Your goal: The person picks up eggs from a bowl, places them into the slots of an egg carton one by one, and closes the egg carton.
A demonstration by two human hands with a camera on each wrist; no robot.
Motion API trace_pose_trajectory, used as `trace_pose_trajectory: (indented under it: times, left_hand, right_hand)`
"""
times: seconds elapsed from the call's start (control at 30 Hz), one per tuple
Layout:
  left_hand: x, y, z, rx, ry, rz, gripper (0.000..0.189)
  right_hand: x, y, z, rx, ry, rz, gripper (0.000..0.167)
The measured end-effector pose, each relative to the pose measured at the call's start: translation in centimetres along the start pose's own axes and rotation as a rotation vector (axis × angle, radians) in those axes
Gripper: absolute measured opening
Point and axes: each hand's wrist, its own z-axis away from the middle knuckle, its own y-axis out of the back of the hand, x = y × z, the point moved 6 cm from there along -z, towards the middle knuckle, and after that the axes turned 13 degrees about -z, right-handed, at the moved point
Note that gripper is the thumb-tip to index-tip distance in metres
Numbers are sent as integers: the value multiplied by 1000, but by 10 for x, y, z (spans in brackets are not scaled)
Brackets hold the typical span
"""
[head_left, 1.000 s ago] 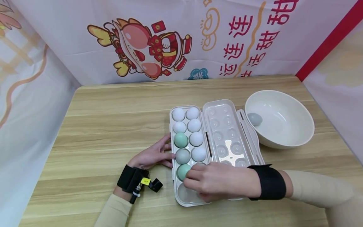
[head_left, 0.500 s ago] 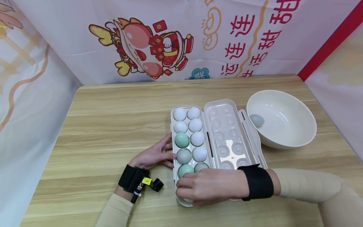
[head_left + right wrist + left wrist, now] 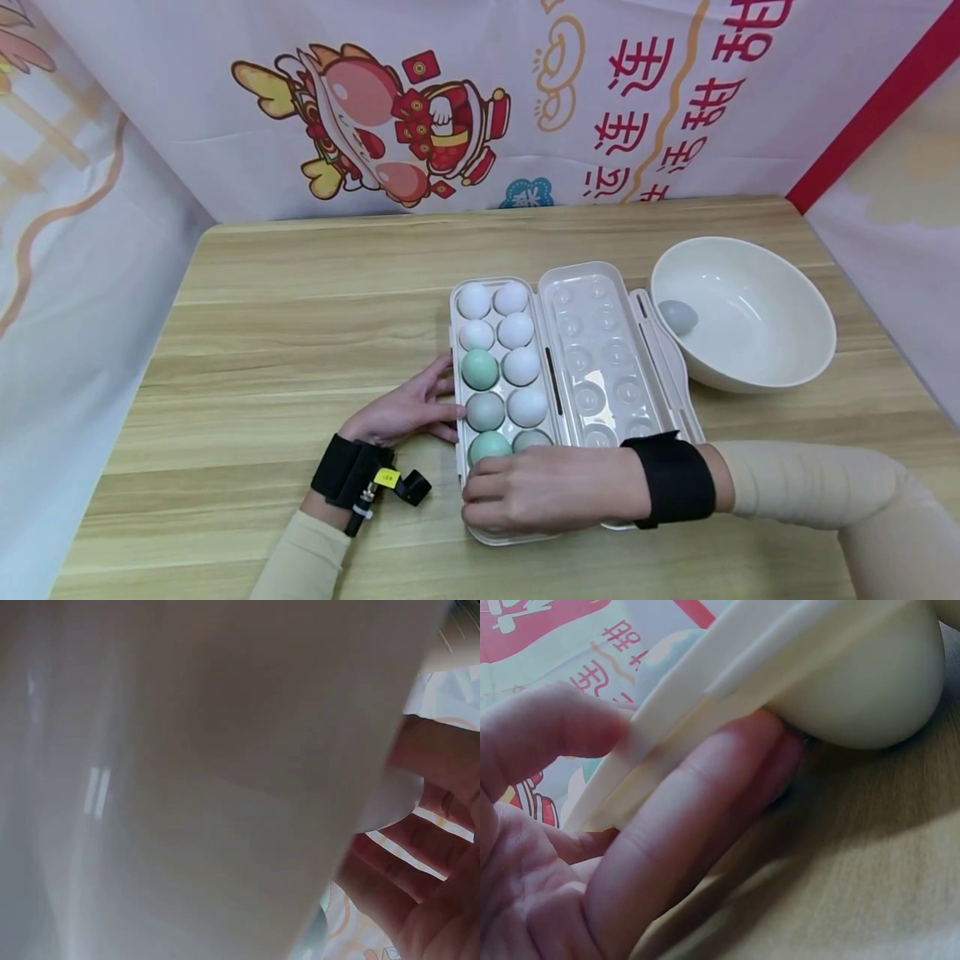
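An opened pale egg carton (image 3: 517, 541) holds white, green and greyish eggs in two columns. The left hand (image 3: 408, 412) grips its left rim; in the left wrist view the thumb lies over the rim (image 3: 671, 712) and fingers reach beneath it. At the carton's near end the right hand (image 3: 543, 492) covers the last row of cups. A pale egg (image 3: 395, 801) shows between its fingers in the right wrist view, mostly hidden behind the carton lid. Just beyond this hand sit a green egg (image 3: 489, 447) and a greyish egg (image 3: 531, 439).
The carton's lid (image 3: 618, 321) lies folded back to the right. Beside it a cream bowl (image 3: 780, 308) contains one greyish egg (image 3: 678, 317). Wooden tabletop (image 3: 300, 317) extends on the left, and a printed cloth (image 3: 187, 100) hangs behind the table.
The right hand has moved left and slightly down to the carton's near left end, uncovering part of a greyish egg. The left hand keeps its place at the rim.
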Motion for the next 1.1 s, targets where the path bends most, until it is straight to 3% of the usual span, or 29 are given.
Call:
trace_pose_trajectory:
  times: [0.63,1.1]
  left_hand:
    - [0,0,-1,-8,-12,1,78]
    - [0,1,-1,-14,-22,-8,79]
  right_hand:
    - [0,-9,-6,-53,5,148,6]
    - [0,-7,-5,-58,-7,142,5]
